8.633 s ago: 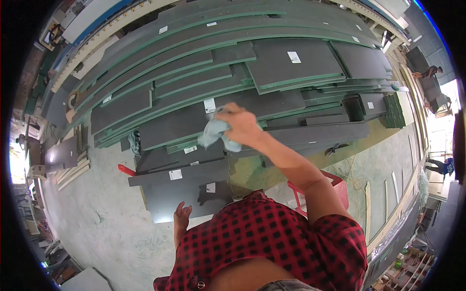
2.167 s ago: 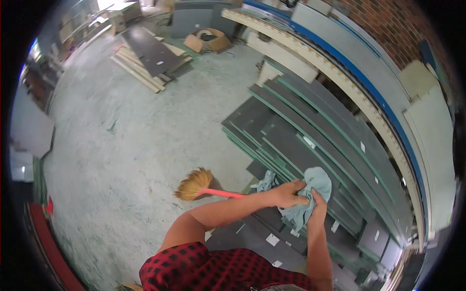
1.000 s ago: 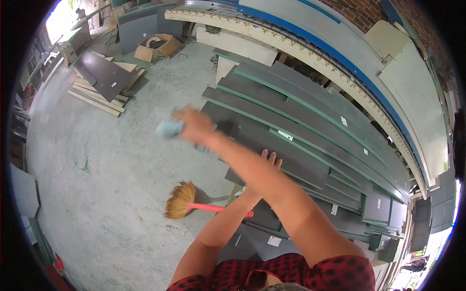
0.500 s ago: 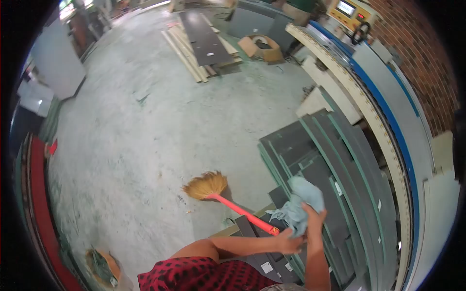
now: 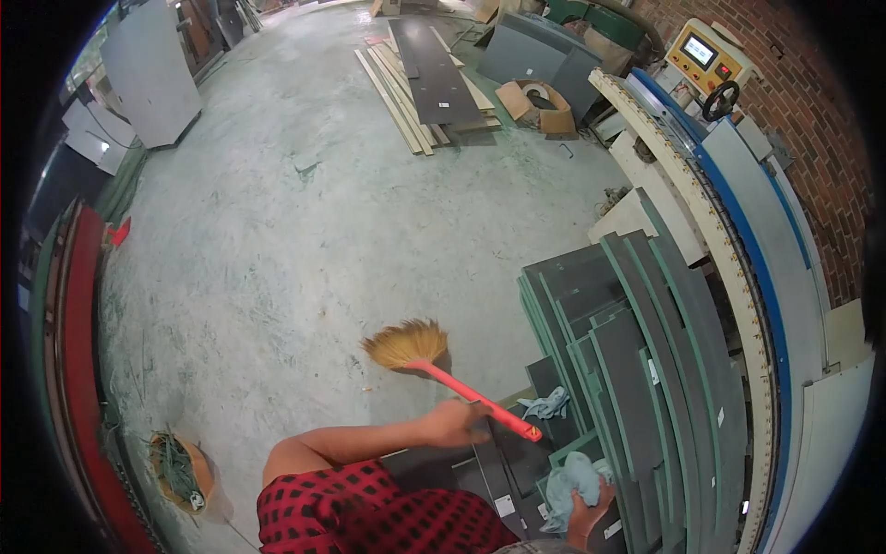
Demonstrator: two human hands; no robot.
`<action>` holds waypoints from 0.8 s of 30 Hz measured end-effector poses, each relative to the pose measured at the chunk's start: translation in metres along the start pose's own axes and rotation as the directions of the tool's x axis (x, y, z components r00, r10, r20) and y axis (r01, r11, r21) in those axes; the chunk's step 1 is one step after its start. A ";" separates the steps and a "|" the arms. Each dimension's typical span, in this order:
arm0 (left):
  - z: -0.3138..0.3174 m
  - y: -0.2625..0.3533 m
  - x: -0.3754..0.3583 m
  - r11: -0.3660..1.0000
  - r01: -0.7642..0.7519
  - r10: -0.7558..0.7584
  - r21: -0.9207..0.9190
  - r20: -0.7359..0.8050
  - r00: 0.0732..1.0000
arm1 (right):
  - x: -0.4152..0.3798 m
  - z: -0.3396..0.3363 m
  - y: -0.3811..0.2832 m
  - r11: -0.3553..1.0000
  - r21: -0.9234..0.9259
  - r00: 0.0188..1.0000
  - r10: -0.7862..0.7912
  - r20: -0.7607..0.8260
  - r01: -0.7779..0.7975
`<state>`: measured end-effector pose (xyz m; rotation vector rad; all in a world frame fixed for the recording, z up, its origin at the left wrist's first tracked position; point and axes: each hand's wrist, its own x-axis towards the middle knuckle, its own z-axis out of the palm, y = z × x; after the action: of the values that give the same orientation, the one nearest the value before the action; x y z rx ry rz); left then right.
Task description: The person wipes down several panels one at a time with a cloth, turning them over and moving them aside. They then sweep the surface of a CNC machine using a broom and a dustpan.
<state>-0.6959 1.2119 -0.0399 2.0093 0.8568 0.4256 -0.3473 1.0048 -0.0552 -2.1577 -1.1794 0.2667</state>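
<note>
My right hand (image 5: 591, 517) is wrapped round a bunched light-blue cloth (image 5: 574, 482), low over the stacked dark boards. A smaller light-blue cloth piece (image 5: 547, 403) lies on the boards beside the handle end of a broom. That broom (image 5: 449, 381) has a red handle and straw bristles spread toward the floor. Close against the near side of its handle is my left hand (image 5: 452, 423), its fingers smeared by motion, so I cannot tell if they grip it. Dark boards with green edges (image 5: 604, 355) are stacked in uneven layers to the right, some with white labels.
A long machine (image 5: 738, 231) with a yellow control panel (image 5: 703, 55) curves along the right. Farther off are pale planks under a dark board (image 5: 429, 78) and a cardboard box (image 5: 554, 120). A bin of green strips (image 5: 205, 503) stands lower left, near a red frame (image 5: 81, 305).
My left hand has left the cloth and moved left to the broom handle. My right hand has lowered the bunched cloth; a smaller piece now lies apart. The view has shifted slightly.
</note>
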 end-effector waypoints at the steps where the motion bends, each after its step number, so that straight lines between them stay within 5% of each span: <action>1: -0.004 -0.008 -0.006 0.994 0.107 -0.107 -0.010 0.011 0.994 | -0.009 0.003 0.008 1.000 -0.023 1.000 -0.017 0.020 0.018; 7: -0.017 -0.010 -0.046 0.960 0.237 -0.233 0.147 -0.042 0.972 | -0.037 0.008 -0.005 0.998 -0.065 0.996 0.001 0.093 0.005; 9: -0.018 0.003 -0.063 0.949 0.267 -0.260 0.166 -0.063 0.963 | -0.046 0.012 -0.001 0.903 -0.331 0.952 -0.302 -0.039 0.273; 11: 0.006 -0.003 -0.088 0.962 0.199 -0.186 0.189 -0.086 0.979 | -0.054 0.012 -0.006 0.844 -0.435 0.941 -0.337 0.022 0.312; 15: 0.024 0.016 -0.134 0.903 0.185 -0.257 0.387 0.141 0.956 | -0.070 0.021 0.012 0.745 -0.640 0.966 -0.023 0.259 0.189; 17: 0.029 0.040 -0.155 0.941 0.167 -0.231 0.295 0.196 0.953 | -0.070 0.025 0.015 0.776 -0.611 0.985 -0.079 0.155 0.159; 21: 0.061 0.053 -0.200 0.899 0.142 -0.291 0.415 0.323 0.900 | -0.099 0.021 0.027 0.905 -0.418 0.995 -0.052 0.080 0.081; 24: 0.068 0.069 -0.217 0.905 0.159 -0.330 0.394 0.417 0.847 | -0.139 0.022 0.044 0.977 -0.207 0.969 0.000 0.245 0.052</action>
<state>-0.7804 0.9911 -0.0136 2.1423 0.9001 -0.3918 -0.4074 0.8855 -0.1175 -2.3423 -1.4300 0.4216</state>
